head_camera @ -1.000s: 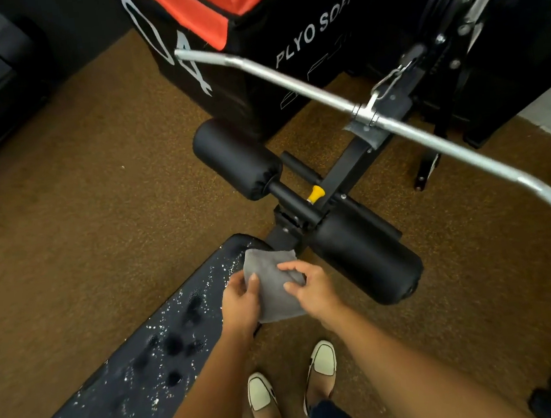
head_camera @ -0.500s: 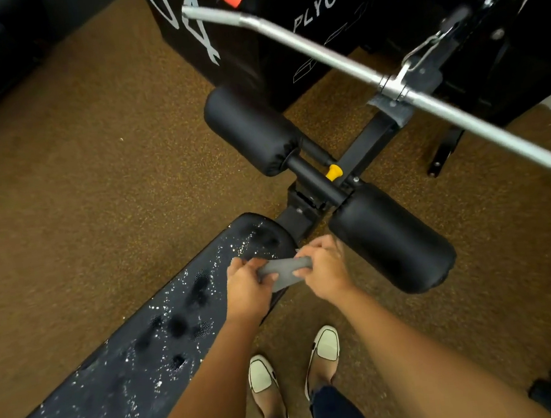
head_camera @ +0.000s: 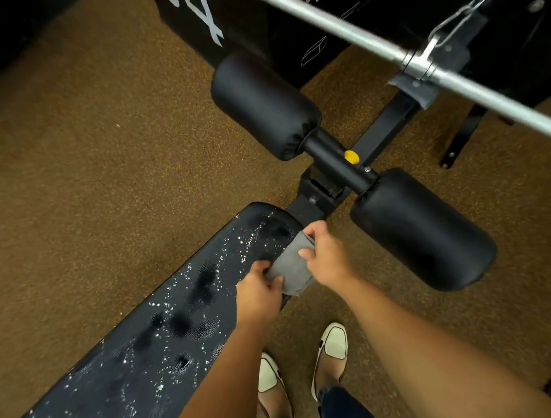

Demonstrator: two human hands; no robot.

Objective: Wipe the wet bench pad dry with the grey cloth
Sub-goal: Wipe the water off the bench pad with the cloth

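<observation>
Between the two hands I read the grey cloth as folded into a compact wad, pinched at both ends. The left hand is closed on its lower near corner, fingers curled over the fabric. The right hand is closed on the upper far edge, thumb and fingertips clamped on it. Neither hand is free.

The cloth sits over the right-hand edge of the bench pad, close to the pad's far, rounded end. I cannot tell whether it is pressed on the vinyl or held just above it.

From the grip, the pad's long axis runs from that rounded end near the foam rollers down and to the left, toward the lower left corner of the view. Nearly all of the wet surface, with its water beads and dark patches, lies to the left of and below the cloth. The left hand is nearer that wet length; the right hand lies on the roller side.

My judgement: wiping has not yet covered the pad, and the next stroke should travel leftward along the long axis, away from the rollers.
</observation>
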